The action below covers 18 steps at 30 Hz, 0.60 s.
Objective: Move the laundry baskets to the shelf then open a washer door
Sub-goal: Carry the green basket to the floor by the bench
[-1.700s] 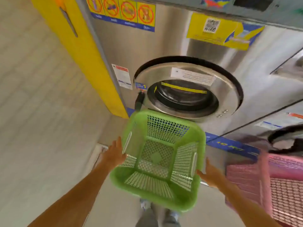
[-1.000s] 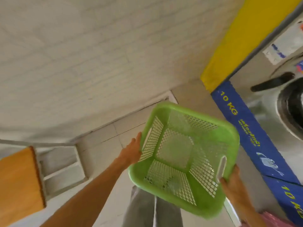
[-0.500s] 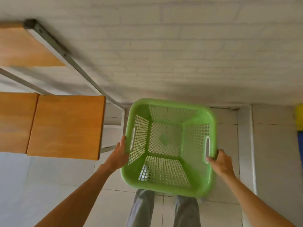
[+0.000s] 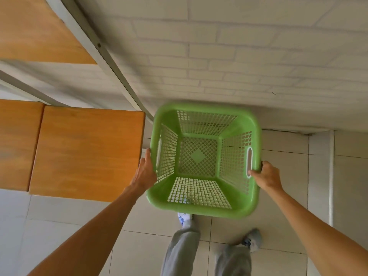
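Note:
I hold an empty green mesh laundry basket (image 4: 203,160) in the air in front of me, above the tiled floor. My left hand (image 4: 146,172) grips its left rim beside the handle slot. My right hand (image 4: 265,176) grips the right rim, with fingers through the handle slot. The shelf (image 4: 85,152), with orange wooden boards on a grey metal frame, stands directly left of the basket; its near corner almost touches my left hand. No washer is in view.
A white brick wall (image 4: 239,56) rises just beyond the basket. An upper shelf board (image 4: 35,30) and a slanted metal post (image 4: 103,54) are at top left. My legs and shoes (image 4: 251,240) are below on the tiled floor.
I have turned left, away from the washers and the pink basket, carrying the green basket. The shelf has come into view and is now close beside the basket's left side.

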### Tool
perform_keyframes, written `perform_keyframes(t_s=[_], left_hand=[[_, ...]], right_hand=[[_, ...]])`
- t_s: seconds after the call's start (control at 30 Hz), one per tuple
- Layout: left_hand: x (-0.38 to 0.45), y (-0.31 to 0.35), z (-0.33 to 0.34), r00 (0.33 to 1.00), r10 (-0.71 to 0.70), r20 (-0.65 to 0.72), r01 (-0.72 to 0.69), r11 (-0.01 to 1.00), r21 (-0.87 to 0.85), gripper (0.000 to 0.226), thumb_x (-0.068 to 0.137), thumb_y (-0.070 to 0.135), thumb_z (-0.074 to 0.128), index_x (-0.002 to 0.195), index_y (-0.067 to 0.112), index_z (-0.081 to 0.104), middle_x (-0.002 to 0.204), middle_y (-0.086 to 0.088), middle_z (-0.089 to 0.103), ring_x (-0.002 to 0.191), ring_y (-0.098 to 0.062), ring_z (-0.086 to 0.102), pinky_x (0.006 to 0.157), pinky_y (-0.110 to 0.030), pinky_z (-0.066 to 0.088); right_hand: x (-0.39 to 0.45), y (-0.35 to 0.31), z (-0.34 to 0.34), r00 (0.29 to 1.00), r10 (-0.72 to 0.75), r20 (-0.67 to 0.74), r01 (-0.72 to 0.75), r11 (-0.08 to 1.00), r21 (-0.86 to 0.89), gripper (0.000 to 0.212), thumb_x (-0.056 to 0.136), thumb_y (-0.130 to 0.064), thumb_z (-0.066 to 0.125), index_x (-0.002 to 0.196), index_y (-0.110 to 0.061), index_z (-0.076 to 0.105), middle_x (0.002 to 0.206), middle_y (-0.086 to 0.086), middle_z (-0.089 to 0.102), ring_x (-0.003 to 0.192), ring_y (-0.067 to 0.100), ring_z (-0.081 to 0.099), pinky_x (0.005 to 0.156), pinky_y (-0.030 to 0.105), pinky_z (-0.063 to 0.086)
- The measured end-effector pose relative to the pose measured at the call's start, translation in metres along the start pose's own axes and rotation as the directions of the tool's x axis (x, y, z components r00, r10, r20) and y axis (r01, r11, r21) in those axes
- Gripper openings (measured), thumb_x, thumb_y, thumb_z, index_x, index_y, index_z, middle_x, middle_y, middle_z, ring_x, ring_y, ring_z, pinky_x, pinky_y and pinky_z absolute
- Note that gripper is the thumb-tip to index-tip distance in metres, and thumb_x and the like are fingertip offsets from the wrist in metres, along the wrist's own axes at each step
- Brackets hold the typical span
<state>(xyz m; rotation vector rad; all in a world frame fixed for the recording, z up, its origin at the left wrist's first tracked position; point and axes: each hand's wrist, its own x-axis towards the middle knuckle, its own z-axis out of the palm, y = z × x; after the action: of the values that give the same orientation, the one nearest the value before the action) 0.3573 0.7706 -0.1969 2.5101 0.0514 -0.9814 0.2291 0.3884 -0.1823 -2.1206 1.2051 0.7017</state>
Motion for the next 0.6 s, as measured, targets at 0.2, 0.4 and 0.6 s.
perform_keyframes(t_s=[0.2, 0.4, 0.6], left_hand=[[-0.010, -0.001, -0.014, 0.999, 0.030, 0.024, -0.029, 0.999, -0.033, 0.092, 0.082, 0.018, 0.062, 0.153, 0.010, 0.003, 0.131, -0.019, 0.049, 0.114, -0.038, 0.056, 0.083, -0.050, 0.058], [-0.103, 0.067, -0.101, 0.976, 0.165, 0.141, -0.183, 0.975, 0.125, 0.077, 0.087, 0.031, 0.064, 0.150, 0.016, 0.022, 0.139, -0.017, 0.044, 0.128, -0.036, 0.044, 0.097, -0.059, 0.048], [-0.208, 0.144, -0.155, 0.902, 0.346, 0.259, -0.432, 0.753, 0.497, 0.072, 0.093, 0.056, 0.042, 0.150, 0.013, 0.026, 0.154, -0.017, 0.032, 0.141, -0.037, 0.031, 0.113, -0.058, 0.027]], right_hand=[[-0.029, -0.019, -0.016, 0.996, -0.080, 0.036, 0.080, 0.997, -0.004, 0.060, 0.084, -0.030, 0.072, 0.131, -0.006, 0.044, 0.114, 0.017, 0.067, 0.092, 0.034, 0.066, 0.076, 0.032, 0.051], [-0.167, -0.048, -0.084, 0.995, -0.050, 0.084, 0.046, 0.997, 0.057, 0.063, 0.100, -0.041, 0.045, 0.148, -0.003, 0.028, 0.142, 0.021, 0.049, 0.127, 0.039, 0.050, 0.099, 0.038, 0.043], [-0.297, -0.007, -0.113, 0.992, 0.027, 0.120, -0.037, 0.996, 0.078, 0.071, 0.096, -0.062, 0.019, 0.148, -0.015, 0.028, 0.151, 0.017, 0.037, 0.137, 0.040, 0.035, 0.109, 0.054, 0.033]])
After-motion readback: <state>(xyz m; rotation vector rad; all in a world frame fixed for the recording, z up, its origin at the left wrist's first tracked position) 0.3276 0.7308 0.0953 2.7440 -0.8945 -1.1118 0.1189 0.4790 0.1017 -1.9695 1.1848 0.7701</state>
